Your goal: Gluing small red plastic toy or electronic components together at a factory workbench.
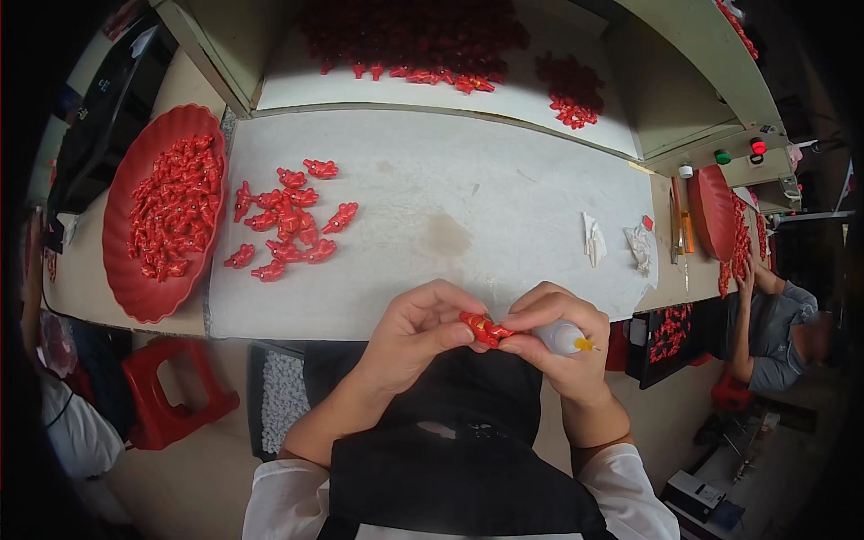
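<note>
Between my two hands, just over the table's near edge, is a small shiny red figurine (pixel 484 330) with gold marks. The fingertips of my left hand (pixel 414 331) are closed on its left end. Thumb and forefinger of my right hand (pixel 576 360) pinch its right end. That same right hand also keeps a small translucent squeeze bottle (pixel 558 336) tucked in its grip, its yellow needle tip pointing right, away from the figurine. A loose group of similar red figurines (pixel 286 220) lies on the white sheet (pixel 387 234) at the left.
A red scalloped tray (pixel 117 256) heaped with figurines stands far left. Behind the sheet, a box-like cabinet (pixel 666 76) shelters many more. Crumpled tissues (pixel 640 247) lie at right, near thin tools (pixel 679 216). Another person (pixel 783 333) works beyond. A red stool (pixel 171 409) stands lower left.
</note>
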Demonstrator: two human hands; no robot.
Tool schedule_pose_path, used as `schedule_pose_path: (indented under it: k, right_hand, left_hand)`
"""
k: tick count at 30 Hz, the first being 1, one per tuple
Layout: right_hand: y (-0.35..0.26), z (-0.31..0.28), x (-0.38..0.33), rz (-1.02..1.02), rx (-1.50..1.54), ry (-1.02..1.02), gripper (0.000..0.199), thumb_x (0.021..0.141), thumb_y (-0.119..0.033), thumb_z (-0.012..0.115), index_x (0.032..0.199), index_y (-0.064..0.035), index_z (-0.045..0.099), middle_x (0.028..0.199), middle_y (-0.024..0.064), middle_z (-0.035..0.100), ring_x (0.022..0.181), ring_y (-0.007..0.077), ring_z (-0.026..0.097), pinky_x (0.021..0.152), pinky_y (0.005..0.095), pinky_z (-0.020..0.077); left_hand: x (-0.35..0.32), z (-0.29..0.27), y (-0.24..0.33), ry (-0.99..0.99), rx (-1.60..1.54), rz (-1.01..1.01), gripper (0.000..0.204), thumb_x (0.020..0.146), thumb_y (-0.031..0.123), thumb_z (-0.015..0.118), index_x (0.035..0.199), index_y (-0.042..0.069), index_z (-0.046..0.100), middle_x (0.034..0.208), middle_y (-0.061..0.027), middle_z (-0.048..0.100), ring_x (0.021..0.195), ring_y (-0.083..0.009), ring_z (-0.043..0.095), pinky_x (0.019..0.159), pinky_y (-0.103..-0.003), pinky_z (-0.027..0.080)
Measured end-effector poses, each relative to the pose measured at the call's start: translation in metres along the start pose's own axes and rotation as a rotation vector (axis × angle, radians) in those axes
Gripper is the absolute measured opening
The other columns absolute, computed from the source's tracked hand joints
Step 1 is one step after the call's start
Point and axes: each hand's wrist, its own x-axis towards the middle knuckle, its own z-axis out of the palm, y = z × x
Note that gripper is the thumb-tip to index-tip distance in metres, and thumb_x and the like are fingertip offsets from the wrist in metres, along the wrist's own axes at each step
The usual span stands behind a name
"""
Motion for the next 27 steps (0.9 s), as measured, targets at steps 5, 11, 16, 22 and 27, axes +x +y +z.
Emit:
schedule_pose_path:
  k: [5, 11, 16, 22, 27]
  right_hand:
    - [-0.005, 0.0, 0.001, 0.013, -0.087, -0.011, 0.018, 0.065, 0.003, 0.068, 0.081, -0.002, 0.062, 0.075, 0.0081, 0.059, 0.067, 0.0143, 0.056, 0.059, 0.0227, 0.0423]
    - [-0.009, 0.0, 0.001, 0.006, -0.166, -0.031, 0.019, 0.065, 0.004, 0.067, 0.082, -0.0025, 0.062, 0.075, 0.008, 0.059, 0.065, 0.0144, 0.056, 0.058, 0.0226, 0.0425]
    - [-0.017, -0.001, 0.002, 0.021, -0.241, -0.068, 0.02, 0.066, 0.006, 0.065, 0.084, -0.0027, 0.062, 0.075, 0.0079, 0.06, 0.067, 0.0148, 0.057, 0.059, 0.0229, 0.0434]
    - [-0.017, -0.003, 0.001, 0.016, -0.279, -0.066, 0.019, 0.066, 0.007, 0.064, 0.083, -0.0018, 0.062, 0.074, 0.0085, 0.06, 0.067, 0.0156, 0.058, 0.059, 0.0232, 0.0438]
    - [-0.022, 0.002, -0.003, -0.059, -0.441, -0.03, 0.02, 0.064, 0.007, 0.065, 0.082, -0.0011, 0.061, 0.073, 0.0097, 0.059, 0.063, 0.0177, 0.058, 0.055, 0.0243, 0.044]
  left_hand:
    - [0.0, -0.001, 0.001, -0.009, 0.086, 0.046, 0.015, 0.078, -0.003, 0.053, 0.093, -0.002, 0.052, 0.089, -0.0102, 0.058, 0.082, -0.0149, 0.057, 0.073, -0.026, 0.047]
    - [0.0, -0.002, 0.001, -0.031, 0.116, 0.051, 0.016, 0.078, -0.005, 0.053, 0.094, -0.003, 0.053, 0.089, -0.0096, 0.057, 0.083, -0.0135, 0.057, 0.074, -0.024, 0.046]
    - [-0.001, -0.003, 0.002, -0.018, 0.17, 0.074, 0.016, 0.078, -0.004, 0.053, 0.094, -0.003, 0.053, 0.089, -0.0091, 0.057, 0.083, -0.0128, 0.057, 0.073, -0.023, 0.046]
    - [-0.001, -0.002, 0.002, -0.031, 0.216, 0.093, 0.017, 0.079, -0.004, 0.053, 0.096, -0.003, 0.053, 0.089, -0.0086, 0.057, 0.084, -0.0118, 0.056, 0.073, -0.022, 0.045]
    - [-0.001, 0.001, 0.003, 0.002, 0.212, 0.038, 0.02, 0.079, -0.002, 0.054, 0.098, -0.004, 0.053, 0.088, -0.0091, 0.059, 0.083, -0.0117, 0.057, 0.072, -0.021, 0.045]
